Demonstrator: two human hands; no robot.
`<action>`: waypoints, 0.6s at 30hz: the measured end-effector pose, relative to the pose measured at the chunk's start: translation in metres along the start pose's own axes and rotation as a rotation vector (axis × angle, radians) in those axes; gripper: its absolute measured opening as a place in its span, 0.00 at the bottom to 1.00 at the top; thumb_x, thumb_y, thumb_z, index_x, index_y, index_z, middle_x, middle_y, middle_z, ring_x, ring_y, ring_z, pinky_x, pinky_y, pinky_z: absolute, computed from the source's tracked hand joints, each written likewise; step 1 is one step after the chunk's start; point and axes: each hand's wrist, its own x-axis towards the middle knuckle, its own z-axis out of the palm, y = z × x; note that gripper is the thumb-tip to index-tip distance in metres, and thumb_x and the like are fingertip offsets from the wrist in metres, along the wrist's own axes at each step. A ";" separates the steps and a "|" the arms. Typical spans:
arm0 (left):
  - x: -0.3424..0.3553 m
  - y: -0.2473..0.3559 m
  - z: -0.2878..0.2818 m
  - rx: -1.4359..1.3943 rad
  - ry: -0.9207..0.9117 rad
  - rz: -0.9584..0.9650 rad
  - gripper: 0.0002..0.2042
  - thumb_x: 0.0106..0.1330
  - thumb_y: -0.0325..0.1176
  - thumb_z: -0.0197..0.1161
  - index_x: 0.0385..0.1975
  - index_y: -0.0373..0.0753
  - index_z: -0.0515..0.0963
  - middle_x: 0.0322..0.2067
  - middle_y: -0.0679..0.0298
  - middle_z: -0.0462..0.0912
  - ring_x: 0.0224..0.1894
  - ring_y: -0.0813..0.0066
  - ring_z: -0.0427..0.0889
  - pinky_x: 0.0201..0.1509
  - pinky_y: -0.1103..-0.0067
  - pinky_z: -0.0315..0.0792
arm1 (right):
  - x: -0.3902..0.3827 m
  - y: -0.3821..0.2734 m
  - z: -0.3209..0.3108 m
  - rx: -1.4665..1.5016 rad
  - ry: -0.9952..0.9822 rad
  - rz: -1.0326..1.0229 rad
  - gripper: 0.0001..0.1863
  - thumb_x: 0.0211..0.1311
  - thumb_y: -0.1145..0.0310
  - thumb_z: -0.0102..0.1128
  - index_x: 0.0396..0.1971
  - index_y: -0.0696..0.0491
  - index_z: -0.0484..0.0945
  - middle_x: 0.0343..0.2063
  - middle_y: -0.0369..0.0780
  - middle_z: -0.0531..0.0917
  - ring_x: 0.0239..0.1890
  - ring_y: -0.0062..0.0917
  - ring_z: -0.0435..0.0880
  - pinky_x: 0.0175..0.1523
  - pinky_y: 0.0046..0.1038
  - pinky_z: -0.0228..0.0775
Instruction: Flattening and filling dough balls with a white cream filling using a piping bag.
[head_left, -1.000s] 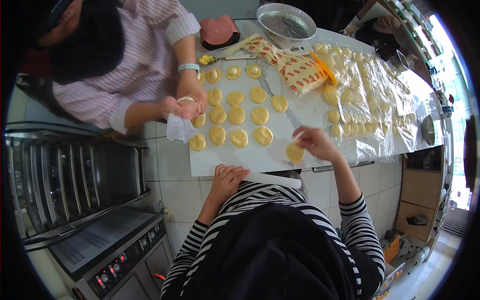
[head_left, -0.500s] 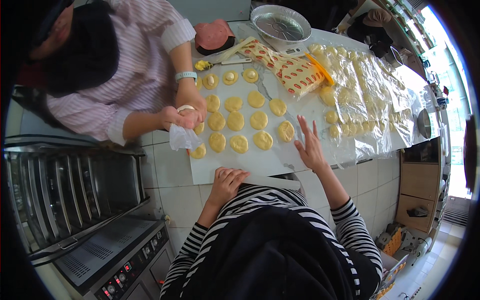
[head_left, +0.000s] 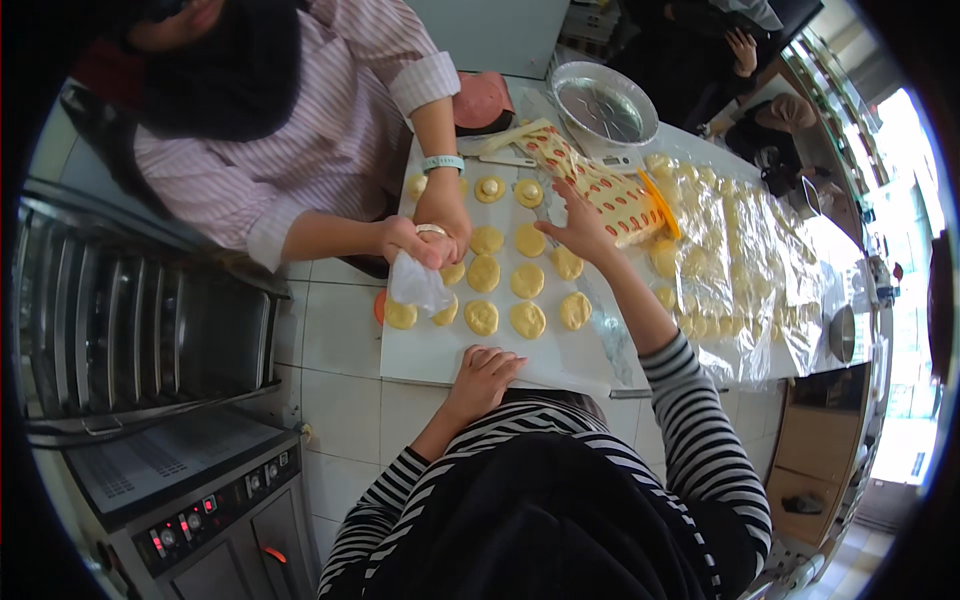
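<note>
Flat yellow dough rounds [head_left: 527, 281] lie in rows on the white table [head_left: 560, 368]. At the back, a couple carry a pale dollop. My right hand [head_left: 582, 222] is over the far right rounds, beside a red-patterned cream bag [head_left: 602, 195]. Its fingers are apart and I see nothing in them; whether it touches a round I cannot tell. My left hand [head_left: 482, 385] rests on the table's front edge, its fingers laid over it, holding nothing visible. A co-worker's hands [head_left: 425, 240] grip a whitish piping bag [head_left: 418, 285] above the left rounds.
Plastic film [head_left: 740, 260] covers more dough pieces to the right. A round foil pan [head_left: 605, 105], a scale [head_left: 620, 160] and a pink cap [head_left: 483, 100] stand at the back. A steel bowl [head_left: 842, 333] sits far right. An oven [head_left: 190, 500] and a tray rack [head_left: 140, 310] flank the left.
My right hand has moved left and away from me, from beside the rounds to over them. My left hand stays at the front edge. The whole view has shifted.
</note>
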 end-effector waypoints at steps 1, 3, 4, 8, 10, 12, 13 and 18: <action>0.003 0.006 -0.003 0.016 0.013 -0.007 0.20 0.48 0.29 0.58 0.45 0.47 0.71 0.40 0.70 0.72 0.46 0.74 0.67 0.54 0.69 0.54 | 0.021 0.012 0.009 -0.004 -0.047 0.035 0.43 0.39 0.61 0.66 0.55 0.59 0.54 0.48 0.49 0.70 0.54 0.40 0.65 0.56 0.35 0.58; 0.006 0.013 -0.007 0.042 0.050 -0.070 0.21 0.48 0.32 0.59 0.46 0.48 0.71 0.44 0.69 0.70 0.51 0.73 0.65 0.58 0.65 0.49 | 0.043 0.023 0.026 -0.012 -0.101 0.050 0.44 0.36 0.61 0.68 0.54 0.59 0.55 0.48 0.50 0.70 0.55 0.40 0.64 0.56 0.34 0.58; 0.004 0.013 -0.004 0.001 0.051 -0.107 0.20 0.48 0.33 0.59 0.45 0.47 0.71 0.47 0.67 0.68 0.53 0.71 0.64 0.60 0.62 0.45 | 0.050 0.027 0.032 -0.098 -0.122 0.063 0.45 0.34 0.61 0.69 0.54 0.59 0.55 0.47 0.50 0.70 0.54 0.40 0.64 0.56 0.34 0.59; 0.002 0.021 -0.005 -0.039 0.197 -0.229 0.17 0.49 0.30 0.58 0.43 0.46 0.73 0.47 0.64 0.69 0.52 0.65 0.65 0.58 0.62 0.49 | 0.070 0.022 0.031 -0.066 -0.220 0.074 0.44 0.29 0.66 0.68 0.53 0.58 0.57 0.42 0.50 0.73 0.47 0.40 0.71 0.52 0.34 0.63; 0.001 0.024 -0.006 -0.015 0.259 -0.259 0.17 0.50 0.30 0.57 0.42 0.45 0.73 0.46 0.64 0.69 0.51 0.66 0.65 0.57 0.64 0.51 | 0.073 0.018 0.028 0.018 -0.240 0.126 0.41 0.29 0.69 0.65 0.50 0.58 0.59 0.37 0.48 0.75 0.42 0.39 0.74 0.48 0.34 0.66; 0.004 0.025 -0.006 0.016 0.323 -0.280 0.16 0.50 0.29 0.56 0.42 0.45 0.73 0.46 0.64 0.69 0.51 0.67 0.66 0.56 0.65 0.53 | 0.070 0.014 0.029 0.017 -0.142 0.033 0.40 0.29 0.69 0.65 0.49 0.59 0.59 0.34 0.48 0.76 0.41 0.39 0.74 0.46 0.34 0.67; 0.004 0.026 -0.007 0.023 0.363 -0.308 0.16 0.50 0.27 0.56 0.41 0.44 0.73 0.45 0.63 0.70 0.50 0.66 0.66 0.55 0.66 0.55 | 0.067 0.013 0.030 0.014 -0.039 -0.044 0.39 0.29 0.70 0.65 0.48 0.59 0.59 0.32 0.48 0.76 0.39 0.39 0.75 0.45 0.34 0.67; 0.021 0.036 -0.010 0.014 0.427 -0.363 0.15 0.48 0.23 0.56 0.38 0.42 0.75 0.42 0.63 0.71 0.48 0.64 0.67 0.52 0.70 0.58 | 0.063 0.031 0.038 0.001 -0.096 -0.046 0.37 0.30 0.71 0.63 0.47 0.57 0.60 0.32 0.47 0.75 0.34 0.38 0.75 0.41 0.34 0.68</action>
